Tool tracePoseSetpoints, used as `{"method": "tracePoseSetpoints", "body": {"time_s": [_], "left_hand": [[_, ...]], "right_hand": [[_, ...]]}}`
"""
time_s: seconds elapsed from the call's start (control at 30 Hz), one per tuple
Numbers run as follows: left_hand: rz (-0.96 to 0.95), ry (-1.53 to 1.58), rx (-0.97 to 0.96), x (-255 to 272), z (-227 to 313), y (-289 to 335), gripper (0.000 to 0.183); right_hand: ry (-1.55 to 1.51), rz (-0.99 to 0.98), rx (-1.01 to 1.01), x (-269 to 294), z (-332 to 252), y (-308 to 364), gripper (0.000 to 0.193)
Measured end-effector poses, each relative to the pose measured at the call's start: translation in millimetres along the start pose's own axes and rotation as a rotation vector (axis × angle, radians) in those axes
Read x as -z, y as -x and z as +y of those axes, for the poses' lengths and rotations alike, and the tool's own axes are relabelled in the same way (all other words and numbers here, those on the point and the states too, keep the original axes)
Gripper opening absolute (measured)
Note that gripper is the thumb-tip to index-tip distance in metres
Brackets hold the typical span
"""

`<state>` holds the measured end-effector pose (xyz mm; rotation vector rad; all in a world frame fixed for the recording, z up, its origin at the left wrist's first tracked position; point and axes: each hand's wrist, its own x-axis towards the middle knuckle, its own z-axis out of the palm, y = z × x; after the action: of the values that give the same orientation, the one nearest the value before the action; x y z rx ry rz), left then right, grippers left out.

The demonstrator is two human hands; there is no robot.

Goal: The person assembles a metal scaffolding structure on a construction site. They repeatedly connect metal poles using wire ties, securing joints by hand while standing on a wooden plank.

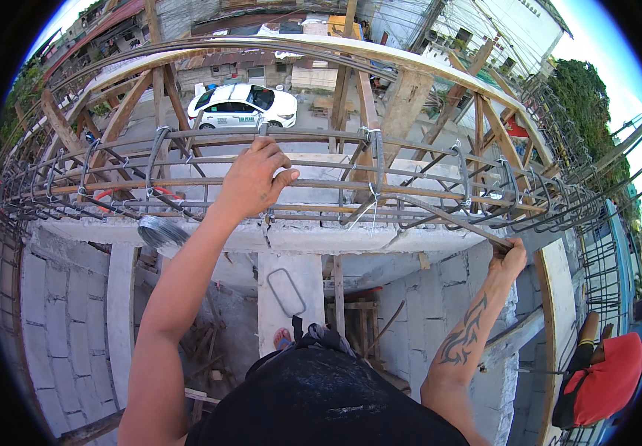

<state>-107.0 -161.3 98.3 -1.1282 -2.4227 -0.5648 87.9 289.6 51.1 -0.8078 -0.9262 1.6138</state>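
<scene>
In front of me a long cage of steel rebar [313, 182] runs left to right above a block wall, its bars tied with wire to rectangular stirrups [159, 160]. My left hand [255, 177] is closed at the cage's top bar, around a steel stirrup [263, 128] whose grey end shows above the fingers. Lower right, my right hand [509, 260] grips the near end of a long steel bar [447, 218]. That bar slants up leftward to the cage, near a wire tie [373, 195]. A coil of tie wire [163, 232] sits on the wall left of my forearm.
I stand over a narrow plank [272, 286] with a loose stirrup [286, 292] lying on it. Below are wooden props and block walls [68, 320]. Timber framing [402, 111] rises behind the cage; beyond, a white car [243, 105]. A person in red [609, 379] is at right.
</scene>
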Motion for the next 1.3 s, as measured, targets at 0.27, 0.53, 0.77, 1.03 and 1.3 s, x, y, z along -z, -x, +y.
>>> {"method": "tracePoseSetpoints", "body": {"time_s": [0.27, 0.53, 0.77, 1.03, 1.3], "left_hand": [[0.087, -0.010, -0.022, -17.1, -6.5, 2.3, 0.024], [0.073, -0.011, 0.048, -19.6, -5.2, 2.9, 0.014], [0.152, 0.021, 0.014, -18.6, -6.4, 9.3, 0.014], [0.162, 0.005, 0.018, -15.4, -0.5, 3.7, 0.014], [0.011, -0.060, 0.156, -39.0, 78.0, -3.9, 0.068]], "right_hand": [[0.201, -0.295, 0.598, -136.6, -121.4, 63.4, 0.038], [0.350, -0.870, 1.082, -234.5, -144.8, 179.8, 0.029], [0.332, -1.398, 1.291, -291.3, -98.3, 315.9, 0.041], [-0.038, -0.921, 0.708, -239.6, -149.0, 175.9, 0.021], [-0.301, -0.654, 0.447, -19.1, -116.8, 116.0, 0.031]]}}
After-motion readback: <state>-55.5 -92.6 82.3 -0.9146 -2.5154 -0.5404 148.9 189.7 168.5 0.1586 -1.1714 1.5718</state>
